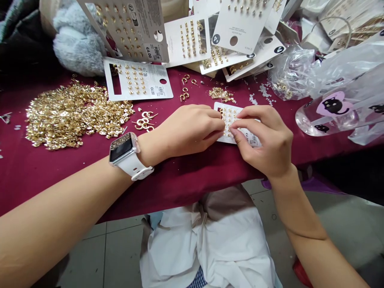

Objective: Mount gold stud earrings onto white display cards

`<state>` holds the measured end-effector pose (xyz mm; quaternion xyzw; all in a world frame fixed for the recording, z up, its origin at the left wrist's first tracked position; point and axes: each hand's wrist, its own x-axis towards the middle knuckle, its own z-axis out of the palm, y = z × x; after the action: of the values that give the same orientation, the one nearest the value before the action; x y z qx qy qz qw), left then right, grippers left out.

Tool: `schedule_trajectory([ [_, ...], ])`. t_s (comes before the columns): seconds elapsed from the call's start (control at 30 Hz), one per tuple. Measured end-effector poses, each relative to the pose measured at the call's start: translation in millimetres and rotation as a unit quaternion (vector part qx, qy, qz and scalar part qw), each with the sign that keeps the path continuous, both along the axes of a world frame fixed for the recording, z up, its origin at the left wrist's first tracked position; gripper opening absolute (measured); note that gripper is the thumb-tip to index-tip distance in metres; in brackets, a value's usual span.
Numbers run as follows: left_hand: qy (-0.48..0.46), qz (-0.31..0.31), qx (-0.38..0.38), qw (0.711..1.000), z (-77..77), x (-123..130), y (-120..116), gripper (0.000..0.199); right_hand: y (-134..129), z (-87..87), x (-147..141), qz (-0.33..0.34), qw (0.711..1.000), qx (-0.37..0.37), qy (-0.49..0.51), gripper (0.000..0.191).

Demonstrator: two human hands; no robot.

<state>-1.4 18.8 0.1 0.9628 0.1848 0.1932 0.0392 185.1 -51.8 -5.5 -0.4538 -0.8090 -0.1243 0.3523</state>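
Note:
A white earring card (229,139) with rows of small gold studs lies on the dark red cloth. My left hand (192,127) has its fingers curled together over the card's left edge. My right hand (264,138) is at the card's right side, thumb and forefinger pinched close to the studs. Whatever sits between those fingertips is too small to make out. Just beyond the card is a small heap of gold earring backs (221,94). Gold hoop earrings (145,121) lie left of my left hand, and more small hoops (185,93) rest behind it.
A large pile of gold earring backs (69,114) spreads at the left. Filled earring cards (139,80) lie and overlap along the back. On the right are a clear bottle with cat pictures (312,116) and a plastic bag (292,68). The cloth-covered table's front edge (180,204) runs above my lap.

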Motion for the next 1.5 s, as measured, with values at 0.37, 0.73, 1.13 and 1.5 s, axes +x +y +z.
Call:
schedule_trajectory([
  [0.37,0.012,0.008,0.01,1.0,2.3,0,-2,0.028,-2,0.6,-5,0.011,0.997,0.038,-0.068,0.015],
  [0.73,0.009,0.007,0.018,1.0,0.6,1,-1,0.031,-2,8.9,-6,0.036,0.993,0.024,-0.112,0.014],
  [1.13,0.007,-0.012,0.019,1.0,-0.3,1,2,0.024,9,31.0,6,0.066,0.978,-0.142,-0.136,0.01],
  [1.5,0.001,-0.016,0.036,0.999,-0.7,1,1,0.023,14,37.9,6,0.071,0.967,-0.21,-0.128,0.011],
])
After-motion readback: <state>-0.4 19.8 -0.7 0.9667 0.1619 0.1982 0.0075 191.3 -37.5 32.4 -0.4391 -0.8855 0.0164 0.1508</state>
